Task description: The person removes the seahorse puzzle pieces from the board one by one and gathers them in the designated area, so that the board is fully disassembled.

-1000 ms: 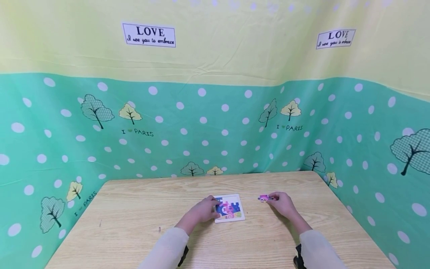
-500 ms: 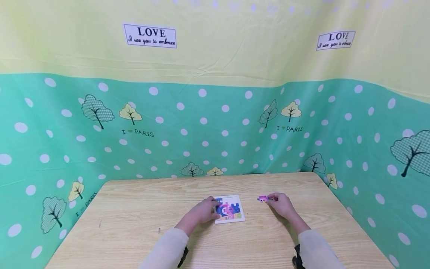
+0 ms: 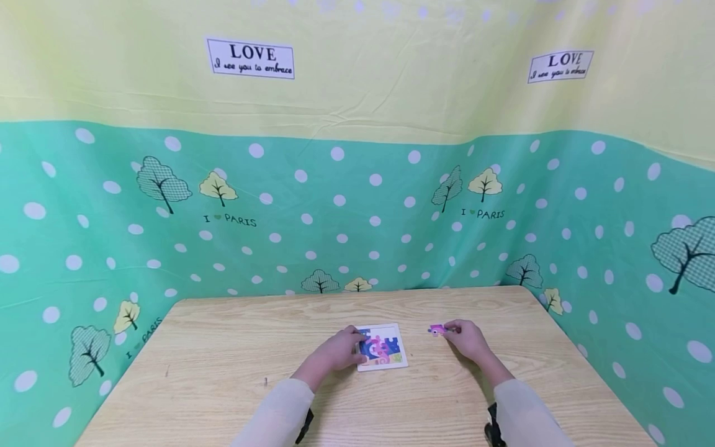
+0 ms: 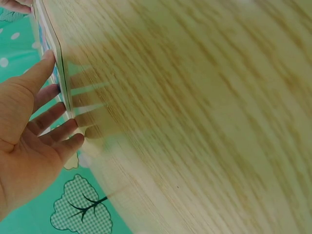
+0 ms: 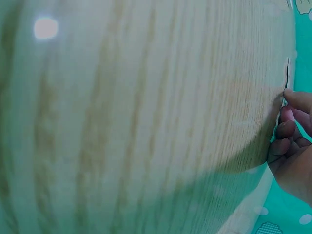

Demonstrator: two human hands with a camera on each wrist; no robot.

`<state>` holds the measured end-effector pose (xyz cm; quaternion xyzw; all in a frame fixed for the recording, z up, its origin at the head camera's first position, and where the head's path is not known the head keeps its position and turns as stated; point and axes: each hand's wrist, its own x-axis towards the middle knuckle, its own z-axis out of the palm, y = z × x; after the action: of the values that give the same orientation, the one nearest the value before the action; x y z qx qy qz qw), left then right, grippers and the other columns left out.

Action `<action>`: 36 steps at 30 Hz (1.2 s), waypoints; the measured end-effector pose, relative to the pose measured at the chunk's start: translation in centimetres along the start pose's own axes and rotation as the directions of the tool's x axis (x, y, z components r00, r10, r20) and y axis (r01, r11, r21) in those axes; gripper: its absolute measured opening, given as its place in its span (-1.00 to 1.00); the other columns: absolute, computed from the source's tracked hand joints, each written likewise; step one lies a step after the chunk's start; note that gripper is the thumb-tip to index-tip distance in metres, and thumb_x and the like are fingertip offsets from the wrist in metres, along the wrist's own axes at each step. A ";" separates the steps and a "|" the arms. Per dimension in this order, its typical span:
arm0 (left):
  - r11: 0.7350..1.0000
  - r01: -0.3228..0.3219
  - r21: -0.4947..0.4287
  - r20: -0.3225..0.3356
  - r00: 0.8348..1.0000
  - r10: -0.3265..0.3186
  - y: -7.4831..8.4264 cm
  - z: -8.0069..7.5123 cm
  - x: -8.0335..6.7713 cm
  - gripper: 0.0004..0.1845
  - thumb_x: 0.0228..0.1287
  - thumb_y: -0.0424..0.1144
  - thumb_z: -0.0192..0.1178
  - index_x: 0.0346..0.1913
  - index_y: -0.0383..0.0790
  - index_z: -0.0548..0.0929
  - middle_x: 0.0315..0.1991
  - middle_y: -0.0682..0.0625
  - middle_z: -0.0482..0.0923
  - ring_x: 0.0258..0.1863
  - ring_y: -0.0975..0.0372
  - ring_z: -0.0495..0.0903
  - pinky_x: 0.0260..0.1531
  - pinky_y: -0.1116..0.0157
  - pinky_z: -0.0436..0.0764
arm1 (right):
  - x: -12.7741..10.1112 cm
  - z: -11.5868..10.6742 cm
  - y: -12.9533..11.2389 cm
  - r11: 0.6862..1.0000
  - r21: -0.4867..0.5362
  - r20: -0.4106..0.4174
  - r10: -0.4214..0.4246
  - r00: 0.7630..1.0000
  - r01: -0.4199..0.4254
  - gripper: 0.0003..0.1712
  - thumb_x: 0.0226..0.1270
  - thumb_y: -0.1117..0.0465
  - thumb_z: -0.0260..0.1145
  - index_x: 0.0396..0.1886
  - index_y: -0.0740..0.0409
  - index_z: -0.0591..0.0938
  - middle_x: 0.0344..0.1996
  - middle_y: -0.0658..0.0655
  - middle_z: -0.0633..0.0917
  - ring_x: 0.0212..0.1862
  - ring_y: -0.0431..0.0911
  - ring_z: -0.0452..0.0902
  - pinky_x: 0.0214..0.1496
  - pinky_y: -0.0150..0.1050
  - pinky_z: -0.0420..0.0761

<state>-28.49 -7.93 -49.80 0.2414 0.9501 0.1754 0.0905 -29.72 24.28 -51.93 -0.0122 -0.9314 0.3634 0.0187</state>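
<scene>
Pink puzzle piece (image 3: 437,329), polka-dotted green backdrop (image 3: 357,211)

The head view is bright and evenly lit, with soft, faint shadows under the forearms on the table (image 3: 223,372) — no glare there. Its wide lens bows the backdrop (image 3: 357,205) at the edges. Both wrist views are heavily blurred: the wood grain smears close to the lens, 1 pale glare spot sits top left in the right wrist view, and a broad dim shadow crosses its lower half.
</scene>
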 end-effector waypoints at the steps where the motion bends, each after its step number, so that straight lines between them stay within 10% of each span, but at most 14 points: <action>1: 1.000 0.000 -0.001 0.000 1.000 0.000 0.0 0.0 0.0 -0.45 0.19 -0.06 0.25 0.22 -0.19 0.48 0.13 -0.12 0.42 0.11 0.04 0.49 0.20 0.13 0.48 | 0.0 0.0 0.0 1.000 -0.002 0.001 0.000 1.000 0.000 -0.69 0.23 0.26 0.25 -0.07 0.33 0.62 -0.19 0.24 0.66 -0.17 0.01 0.54 -0.10 -0.02 0.58; 21: 1.000 0.002 -0.002 -0.007 1.000 -0.002 0.0 0.1 0.0 -0.44 0.18 -0.05 0.25 0.22 -0.18 0.48 0.14 -0.12 0.42 0.11 0.03 0.48 0.19 0.11 0.49 | 0.2 0.0 -0.1 0.999 0.007 0.009 0.036 0.999 -0.036 -0.63 0.26 0.24 0.22 0.02 0.34 0.57 -0.06 0.31 0.62 -0.01 0.13 0.52 0.04 0.05 0.56; 36: 1.000 0.004 -0.023 -0.013 1.000 -0.004 0.0 0.2 -0.4 -0.43 0.20 -0.04 0.23 0.23 -0.21 0.46 0.21 -0.16 0.38 0.17 -0.01 0.45 0.23 0.06 0.44 | 0.2 0.3 -1.3 0.997 0.071 -0.019 0.036 0.999 -0.035 -0.71 0.24 0.26 0.26 -0.08 0.31 0.62 -0.28 0.21 0.61 -0.26 -0.04 0.48 -0.31 -0.28 0.55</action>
<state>-28.10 -8.07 -49.95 0.2373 0.9492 0.1875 0.0873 -29.97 23.12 -51.21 -0.0318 -0.9173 0.3962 0.0221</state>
